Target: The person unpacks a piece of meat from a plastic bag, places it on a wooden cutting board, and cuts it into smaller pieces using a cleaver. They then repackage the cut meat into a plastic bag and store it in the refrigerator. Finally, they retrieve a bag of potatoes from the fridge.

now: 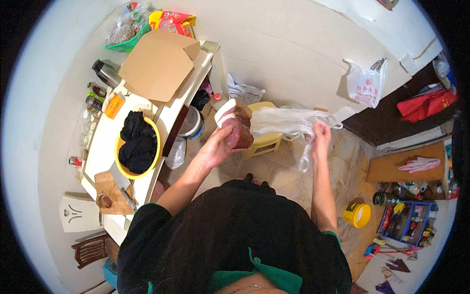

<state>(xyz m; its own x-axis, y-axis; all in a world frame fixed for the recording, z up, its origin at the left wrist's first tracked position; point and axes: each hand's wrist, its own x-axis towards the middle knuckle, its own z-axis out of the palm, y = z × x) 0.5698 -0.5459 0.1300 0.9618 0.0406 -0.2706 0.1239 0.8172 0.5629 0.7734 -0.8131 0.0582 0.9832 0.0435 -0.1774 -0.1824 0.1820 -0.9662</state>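
Observation:
A thick piece of meat (238, 128) with a pale fat edge rests in my left hand (216, 147), the fingers gripping its lower side. My right hand (320, 136) holds a clear plastic bag (286, 119) by its handle end, and the bag stretches left over a yellow stool (262, 143) to beside the meat. On the white table (167, 126) at left, a wooden cutting board (104, 187) carries a smaller piece of meat (104, 200) and a cleaver (120, 177). A yellow basin (160, 147) with black cloth stands beside the board.
A cardboard sheet (158, 66) and an orange box (114, 106) lie on the table. Buckets (190, 123) stand beneath it. A yellow bucket (357, 215) and a blue rack (407, 222) are at right. A white plastic bag (367, 82) hangs on the wall.

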